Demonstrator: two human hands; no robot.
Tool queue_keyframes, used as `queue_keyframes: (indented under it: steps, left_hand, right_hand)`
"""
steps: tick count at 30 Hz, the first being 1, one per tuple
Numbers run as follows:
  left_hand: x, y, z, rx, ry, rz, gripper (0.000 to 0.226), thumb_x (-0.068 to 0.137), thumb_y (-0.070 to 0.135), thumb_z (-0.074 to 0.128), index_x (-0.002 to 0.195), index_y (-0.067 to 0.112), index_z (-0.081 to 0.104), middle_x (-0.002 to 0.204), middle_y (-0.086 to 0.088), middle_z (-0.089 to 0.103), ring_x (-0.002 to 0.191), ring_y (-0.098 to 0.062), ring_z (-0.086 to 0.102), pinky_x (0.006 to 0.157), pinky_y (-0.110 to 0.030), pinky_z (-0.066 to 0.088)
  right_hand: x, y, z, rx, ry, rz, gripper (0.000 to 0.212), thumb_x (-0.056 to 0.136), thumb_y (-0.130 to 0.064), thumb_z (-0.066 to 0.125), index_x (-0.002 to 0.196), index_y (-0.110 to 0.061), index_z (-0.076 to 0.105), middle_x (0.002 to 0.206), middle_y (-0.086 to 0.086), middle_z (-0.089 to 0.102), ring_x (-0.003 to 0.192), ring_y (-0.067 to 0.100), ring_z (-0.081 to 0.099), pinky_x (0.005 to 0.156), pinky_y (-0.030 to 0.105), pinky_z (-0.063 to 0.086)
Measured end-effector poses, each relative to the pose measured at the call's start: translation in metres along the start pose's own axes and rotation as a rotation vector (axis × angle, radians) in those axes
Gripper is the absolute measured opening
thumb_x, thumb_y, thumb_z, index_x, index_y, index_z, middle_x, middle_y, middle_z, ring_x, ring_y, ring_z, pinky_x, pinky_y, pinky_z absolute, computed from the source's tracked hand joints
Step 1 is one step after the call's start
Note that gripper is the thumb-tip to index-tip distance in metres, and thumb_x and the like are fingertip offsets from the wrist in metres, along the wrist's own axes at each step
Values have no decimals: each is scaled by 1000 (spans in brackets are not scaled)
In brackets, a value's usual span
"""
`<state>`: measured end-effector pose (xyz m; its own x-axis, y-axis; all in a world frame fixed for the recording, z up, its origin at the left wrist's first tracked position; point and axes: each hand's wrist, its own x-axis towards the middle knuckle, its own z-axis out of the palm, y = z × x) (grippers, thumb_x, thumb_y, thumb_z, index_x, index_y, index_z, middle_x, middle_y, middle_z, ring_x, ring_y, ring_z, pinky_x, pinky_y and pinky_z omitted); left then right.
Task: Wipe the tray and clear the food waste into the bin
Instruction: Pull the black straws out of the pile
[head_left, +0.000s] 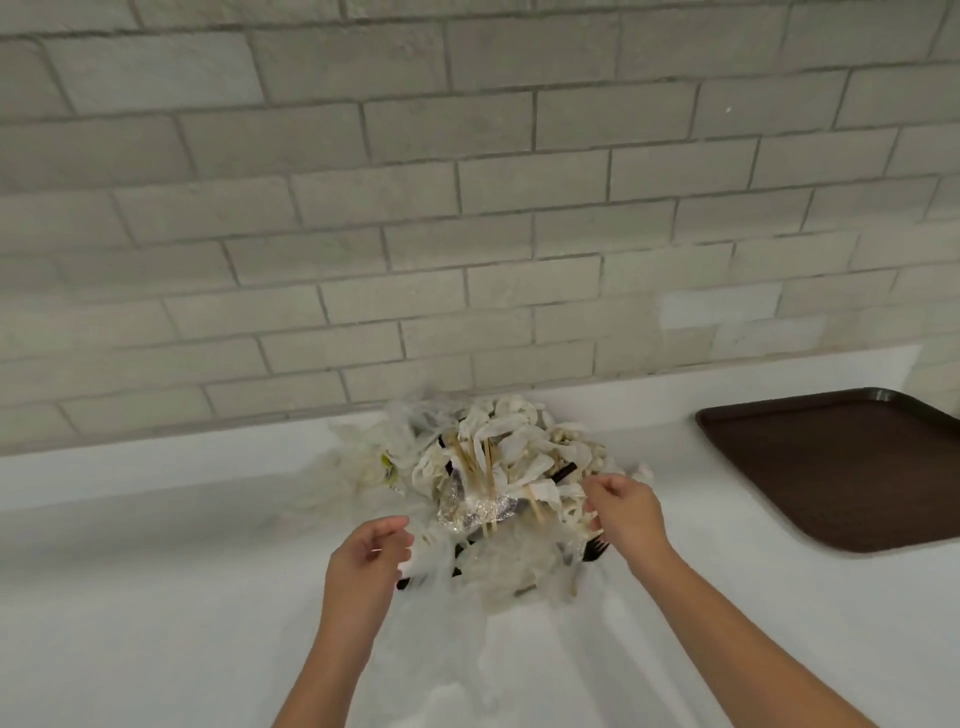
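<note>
White counter (156, 571) along a grey brick wall (467, 208). Reference point is the waste pile (498, 467), which sits mid-counter against the wall.

Left of pile: crumpled clear bag (374, 457) lying on the counter, touching the pile's left edge.

Left hand (371, 553): at the pile's near-left corner, palm turned inward, fingers loosely curled, thumb close to the forefinger. It's right at the edge of the clear plastic film (514, 564) draped over the pile's front. Too blurred to tell whether it actually has hold of the film.

Pile contents: white napkins (519, 441) on top and at the back, wooden skewers (488, 462) sticking up through the middle, a band of crumpled foil (478, 512) across the front centre, with the film below it.

Right hand (631, 512): at the pile's near-right edge, knuckles up, fingers curled down into the napkins. Grip can't be confirmed, fingertips hidden. Black plastic fork (596, 550) pokes out just under that hand.

Right of pile: brown tray (841, 467), flat on the counter, well apart from the pile and both hands, partly cut off by the frame edge.
</note>
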<state>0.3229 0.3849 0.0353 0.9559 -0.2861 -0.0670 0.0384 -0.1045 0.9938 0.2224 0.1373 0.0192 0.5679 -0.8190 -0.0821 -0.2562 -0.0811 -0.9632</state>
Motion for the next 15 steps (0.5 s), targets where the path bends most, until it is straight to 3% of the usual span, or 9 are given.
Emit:
queue_keyframes:
  steps: [2, 5, 10, 13, 15]
  left_hand:
    - [20, -2, 1, 18, 13, -1, 19, 90, 3, 55, 91, 17, 67, 89, -7, 68, 83, -22, 63, 69, -30, 49]
    - [47, -2, 11, 65, 12, -2, 18, 89, 3, 56, 88, 17, 68, 86, -5, 69, 82, -20, 63, 68, -26, 47]
    - [102, 3, 46, 296, -58, 56, 14, 86, 8, 61, 85, 19, 69, 84, 4, 68, 79, -11, 63, 66, -14, 43]
    - [136, -5, 68, 513, -74, 51, 29, 88, 11, 54, 61, 22, 57, 59, 7, 56, 53, -2, 49, 48, -8, 33]
    - [151, -13, 81, 618, -56, -8, 35, 88, 11, 50, 54, 16, 45, 53, 4, 48, 49, -7, 43, 45, -17, 30]
  right_hand:
    - [25, -5, 10, -78, -55, 50, 18, 90, -29, 59, 89, -13, 67, 70, 2, 64, 53, 17, 59, 49, 25, 44]
    - [53, -6, 24, -208, -117, 99, 33, 88, -40, 59, 79, -9, 66, 67, 8, 67, 49, 19, 59, 47, 25, 43]
    - [74, 4, 39, -200, -140, 174, 37, 87, -41, 60, 71, -8, 60, 57, 7, 61, 41, 18, 51, 44, 21, 35]
    - [74, 13, 38, -147, -150, 234, 42, 84, -49, 62, 81, -7, 62, 58, 5, 61, 38, 17, 50, 39, 19, 35]
    - [74, 20, 38, -81, -163, 250, 39, 82, -48, 66, 86, -9, 60, 62, 8, 63, 40, 20, 51, 39, 21, 37]
